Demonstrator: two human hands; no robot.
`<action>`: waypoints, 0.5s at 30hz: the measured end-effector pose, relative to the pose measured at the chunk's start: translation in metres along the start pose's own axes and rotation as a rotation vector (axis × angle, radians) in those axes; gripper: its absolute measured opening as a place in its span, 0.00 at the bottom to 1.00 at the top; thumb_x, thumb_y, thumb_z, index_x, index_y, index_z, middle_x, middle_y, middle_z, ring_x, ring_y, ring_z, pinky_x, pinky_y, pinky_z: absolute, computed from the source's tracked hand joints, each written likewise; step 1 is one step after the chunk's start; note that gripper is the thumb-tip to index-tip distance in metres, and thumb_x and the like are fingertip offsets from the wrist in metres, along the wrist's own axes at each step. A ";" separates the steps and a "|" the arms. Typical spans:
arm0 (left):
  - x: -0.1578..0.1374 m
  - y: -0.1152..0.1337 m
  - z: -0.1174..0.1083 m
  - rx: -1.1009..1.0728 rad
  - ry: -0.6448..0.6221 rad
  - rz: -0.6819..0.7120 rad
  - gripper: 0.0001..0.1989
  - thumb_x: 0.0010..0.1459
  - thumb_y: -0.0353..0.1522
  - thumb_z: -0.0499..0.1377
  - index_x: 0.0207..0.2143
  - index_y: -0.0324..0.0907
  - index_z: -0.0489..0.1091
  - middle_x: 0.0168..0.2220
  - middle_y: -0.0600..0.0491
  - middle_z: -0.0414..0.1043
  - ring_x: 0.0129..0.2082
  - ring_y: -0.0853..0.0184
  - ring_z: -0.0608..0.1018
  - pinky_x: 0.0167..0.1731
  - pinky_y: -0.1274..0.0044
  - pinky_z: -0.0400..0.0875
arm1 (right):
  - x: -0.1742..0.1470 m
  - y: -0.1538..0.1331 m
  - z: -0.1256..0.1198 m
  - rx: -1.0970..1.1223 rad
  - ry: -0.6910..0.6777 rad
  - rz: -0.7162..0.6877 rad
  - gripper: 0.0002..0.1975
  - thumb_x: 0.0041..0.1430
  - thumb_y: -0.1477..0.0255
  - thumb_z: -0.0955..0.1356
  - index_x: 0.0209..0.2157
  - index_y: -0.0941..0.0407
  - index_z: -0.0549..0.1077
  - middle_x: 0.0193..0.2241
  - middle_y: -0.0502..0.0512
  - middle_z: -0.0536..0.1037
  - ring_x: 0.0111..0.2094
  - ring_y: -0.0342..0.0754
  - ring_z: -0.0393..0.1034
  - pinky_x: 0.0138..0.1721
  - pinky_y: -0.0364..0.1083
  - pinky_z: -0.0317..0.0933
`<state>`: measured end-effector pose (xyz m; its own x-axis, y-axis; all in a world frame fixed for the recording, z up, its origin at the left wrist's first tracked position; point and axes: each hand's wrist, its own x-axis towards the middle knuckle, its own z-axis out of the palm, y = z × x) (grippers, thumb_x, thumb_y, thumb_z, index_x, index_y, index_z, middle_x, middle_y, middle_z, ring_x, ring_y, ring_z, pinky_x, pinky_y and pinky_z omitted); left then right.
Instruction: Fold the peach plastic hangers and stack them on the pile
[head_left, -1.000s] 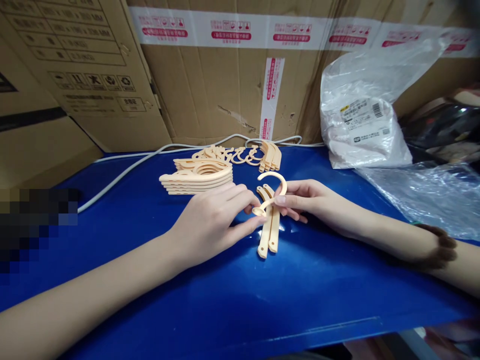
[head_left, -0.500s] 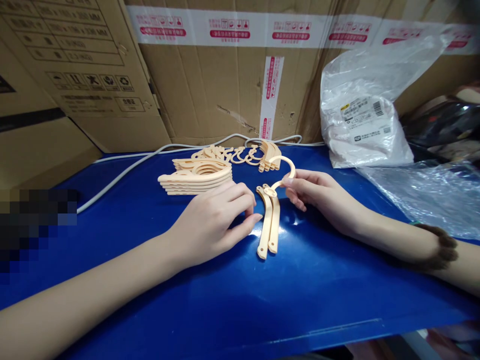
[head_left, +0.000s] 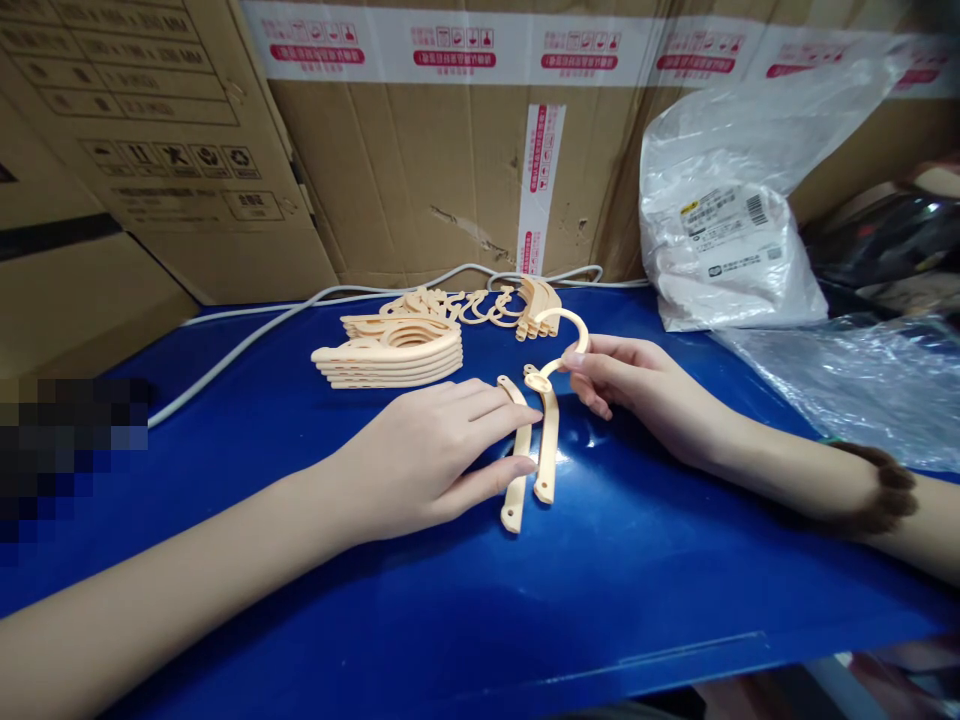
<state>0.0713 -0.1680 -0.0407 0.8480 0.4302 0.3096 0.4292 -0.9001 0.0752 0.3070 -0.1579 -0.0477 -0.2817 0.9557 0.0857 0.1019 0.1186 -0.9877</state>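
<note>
Between the thumb and fingers of my right hand [head_left: 634, 385] is a cream plastic hanger hook [head_left: 582, 330], its flat round base lying over the top end of one curved hanger arm [head_left: 549, 455]. My left hand [head_left: 442, 450] is closed on a second hanger arm [head_left: 513, 505], thumb and forefinger lying across its middle. The two arms lie side by side on the blue table, a small gap between them, each with a hole near its lower end. My other left fingers partly cover the second arm.
Behind my left hand is a stack of folded hangers [head_left: 390, 360]. Loose hooks [head_left: 424, 300] and a bundle of hanger arms [head_left: 540, 300] lie farther back. A white cable [head_left: 247, 362], cardboard boxes [head_left: 435, 170] and a plastic bag [head_left: 727, 250] border the blue table [head_left: 420, 620].
My left hand has reached right and taken hold of the left hanger arm, which has shifted left and toward me, away from the other arm. My right hand still holds the hook.
</note>
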 end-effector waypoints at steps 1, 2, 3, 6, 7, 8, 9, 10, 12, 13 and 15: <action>0.000 0.000 0.000 0.008 -0.009 -0.008 0.19 0.70 0.39 0.47 0.54 0.39 0.68 0.47 0.48 0.73 0.44 0.61 0.75 0.42 0.71 0.68 | 0.000 0.000 0.000 0.000 -0.001 -0.003 0.12 0.59 0.64 0.70 0.29 0.58 0.70 0.20 0.45 0.67 0.19 0.36 0.57 0.22 0.40 0.53; -0.001 0.000 0.000 0.013 -0.014 -0.013 0.18 0.70 0.39 0.48 0.52 0.39 0.69 0.46 0.48 0.73 0.42 0.62 0.75 0.40 0.72 0.68 | 0.000 0.000 0.000 -0.001 0.000 -0.007 0.12 0.59 0.64 0.70 0.29 0.58 0.71 0.19 0.44 0.67 0.19 0.36 0.57 0.22 0.40 0.53; -0.001 0.000 0.000 0.014 -0.017 -0.015 0.17 0.70 0.39 0.48 0.51 0.40 0.70 0.44 0.49 0.72 0.40 0.63 0.74 0.38 0.73 0.67 | 0.000 0.000 0.000 -0.002 0.003 -0.011 0.11 0.59 0.64 0.70 0.29 0.58 0.71 0.19 0.44 0.67 0.19 0.36 0.57 0.22 0.40 0.53; -0.002 -0.002 0.001 0.000 -0.008 -0.014 0.16 0.70 0.38 0.48 0.44 0.41 0.72 0.40 0.52 0.70 0.36 0.66 0.73 0.33 0.75 0.64 | 0.001 0.000 0.001 -0.003 0.015 -0.024 0.11 0.60 0.66 0.69 0.28 0.58 0.70 0.19 0.45 0.67 0.19 0.36 0.57 0.22 0.40 0.53; -0.002 -0.002 0.001 -0.003 -0.006 -0.015 0.16 0.70 0.38 0.48 0.42 0.41 0.73 0.39 0.52 0.70 0.34 0.67 0.73 0.33 0.75 0.63 | 0.001 0.000 0.001 -0.001 0.017 -0.025 0.10 0.60 0.66 0.69 0.28 0.58 0.70 0.20 0.45 0.68 0.19 0.36 0.58 0.21 0.40 0.53; -0.002 -0.002 0.001 -0.002 -0.007 -0.015 0.16 0.69 0.38 0.48 0.39 0.41 0.73 0.38 0.53 0.69 0.33 0.68 0.72 0.32 0.76 0.63 | 0.001 0.000 0.001 0.000 0.017 -0.024 0.10 0.60 0.66 0.69 0.28 0.58 0.70 0.22 0.46 0.69 0.19 0.36 0.59 0.21 0.40 0.53; -0.002 -0.002 0.001 0.008 -0.007 -0.016 0.15 0.69 0.37 0.49 0.37 0.40 0.72 0.37 0.53 0.69 0.32 0.68 0.72 0.31 0.76 0.62 | 0.001 0.000 0.001 -0.002 0.017 -0.023 0.09 0.60 0.67 0.69 0.29 0.58 0.71 0.23 0.47 0.71 0.18 0.36 0.60 0.21 0.41 0.54; -0.002 -0.002 0.000 0.024 -0.006 -0.015 0.15 0.69 0.37 0.50 0.35 0.39 0.71 0.36 0.53 0.68 0.31 0.69 0.71 0.30 0.77 0.62 | 0.001 -0.001 0.001 -0.005 0.018 -0.023 0.09 0.60 0.67 0.69 0.30 0.58 0.71 0.25 0.48 0.73 0.18 0.36 0.61 0.20 0.41 0.53; -0.002 -0.001 0.000 0.067 0.015 -0.012 0.13 0.68 0.35 0.52 0.32 0.39 0.69 0.34 0.54 0.67 0.28 0.70 0.69 0.28 0.77 0.60 | 0.001 -0.001 0.001 -0.013 0.020 -0.029 0.08 0.60 0.67 0.69 0.31 0.58 0.72 0.28 0.48 0.74 0.17 0.36 0.62 0.19 0.41 0.53; -0.002 -0.001 -0.001 0.086 0.031 -0.014 0.12 0.67 0.33 0.52 0.31 0.39 0.68 0.33 0.54 0.67 0.27 0.71 0.68 0.27 0.77 0.59 | 0.001 -0.001 0.001 -0.016 0.022 -0.032 0.08 0.60 0.66 0.69 0.32 0.57 0.72 0.28 0.49 0.75 0.17 0.36 0.63 0.19 0.41 0.53; -0.003 0.000 -0.001 0.119 0.059 -0.028 0.12 0.67 0.31 0.52 0.29 0.39 0.67 0.31 0.56 0.66 0.25 0.71 0.67 0.26 0.77 0.58 | 0.001 -0.001 0.001 -0.019 0.025 -0.033 0.09 0.60 0.66 0.68 0.31 0.57 0.72 0.27 0.49 0.75 0.18 0.36 0.63 0.20 0.41 0.55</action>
<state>0.0689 -0.1696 -0.0408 0.8166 0.4474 0.3646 0.4898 -0.8714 -0.0276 0.3059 -0.1576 -0.0464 -0.2615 0.9575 0.1218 0.1108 0.1552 -0.9817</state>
